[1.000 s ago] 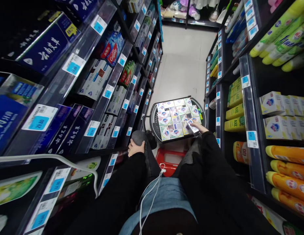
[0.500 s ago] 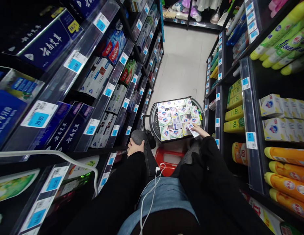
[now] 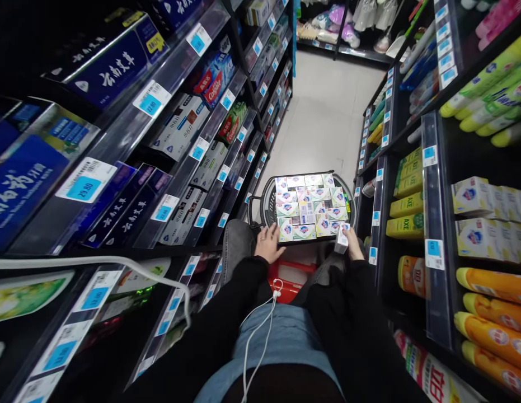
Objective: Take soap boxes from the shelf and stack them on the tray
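A black basket [image 3: 268, 201] stands on the floor between the shelves, its top covered by several small boxed soaps [image 3: 307, 212] packed side by side in white, green and yellow cartons. My right hand [image 3: 353, 245] grips one white soap box [image 3: 341, 238] at the basket's near right corner, holding it tilted over my knee. At the near left rim is my left hand [image 3: 268, 243], fingers spread and nothing in it. Whether its fingertips touch the basket is hard to make out.
Shelves of toothpaste boxes [image 3: 113, 73] rise on the left. The right shelves hold more soap boxes [image 3: 474, 232], yellow AXE boxes [image 3: 405, 225] and orange bottles [image 3: 495, 282]. A red stool [image 3: 285, 291] sits below me. Pale floor [image 3: 323, 106] runs ahead.
My left hand has moved from my left knee to the basket's near left rim, opening out. My right hand has drawn the soap box right and toward me, off the packed boxes.
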Available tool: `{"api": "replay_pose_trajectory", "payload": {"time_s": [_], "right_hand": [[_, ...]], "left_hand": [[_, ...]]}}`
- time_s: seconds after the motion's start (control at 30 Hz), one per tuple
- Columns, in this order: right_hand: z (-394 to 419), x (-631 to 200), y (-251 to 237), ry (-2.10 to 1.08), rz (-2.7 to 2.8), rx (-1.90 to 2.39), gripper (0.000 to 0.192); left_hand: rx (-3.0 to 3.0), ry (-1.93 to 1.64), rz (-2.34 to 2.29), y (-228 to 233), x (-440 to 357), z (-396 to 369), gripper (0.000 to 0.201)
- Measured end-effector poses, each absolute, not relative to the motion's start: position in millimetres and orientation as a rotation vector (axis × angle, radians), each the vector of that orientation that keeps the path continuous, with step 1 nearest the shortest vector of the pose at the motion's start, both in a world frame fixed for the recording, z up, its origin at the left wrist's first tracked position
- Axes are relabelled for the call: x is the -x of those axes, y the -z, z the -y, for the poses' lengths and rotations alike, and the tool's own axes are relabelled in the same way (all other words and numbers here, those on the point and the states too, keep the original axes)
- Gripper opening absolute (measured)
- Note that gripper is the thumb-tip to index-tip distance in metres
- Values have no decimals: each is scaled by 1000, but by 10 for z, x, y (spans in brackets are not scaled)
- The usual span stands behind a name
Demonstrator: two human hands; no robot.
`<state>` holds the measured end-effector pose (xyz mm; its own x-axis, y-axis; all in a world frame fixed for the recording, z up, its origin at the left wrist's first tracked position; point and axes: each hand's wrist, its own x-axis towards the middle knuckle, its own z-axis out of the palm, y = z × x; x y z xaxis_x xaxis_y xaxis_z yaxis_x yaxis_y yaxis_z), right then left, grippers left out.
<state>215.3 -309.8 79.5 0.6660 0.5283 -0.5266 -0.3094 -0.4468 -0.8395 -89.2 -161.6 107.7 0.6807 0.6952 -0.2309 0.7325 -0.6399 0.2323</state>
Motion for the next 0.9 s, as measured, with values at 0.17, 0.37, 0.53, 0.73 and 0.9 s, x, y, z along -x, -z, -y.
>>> {"api": "replay_pose_trajectory", "payload": {"time_s": [0.17,0.37,0.53,0.73,0.9], "right_hand": [[3174,-1816,-717,-1083,205,1655,58],[3115,-1884,-827,-1039,358,1764,62],[3168,-1878,-839,-1072,338,1743,61],[3198,-1853,-834,-1124,281,1732,59],[3190,-1849,-807,-1139,298,1729,64]], "left_hand": [[-2753,293,-710,-1106,69,1837,74],[-2871,468,-671,-1048,-328,1610,101],[-2802,504,-633,-927,-406,1487,105],[-2786,508,-698,-932,-448,1560,108],[-2793,578,-648,-979,-694,1565,119]]}}
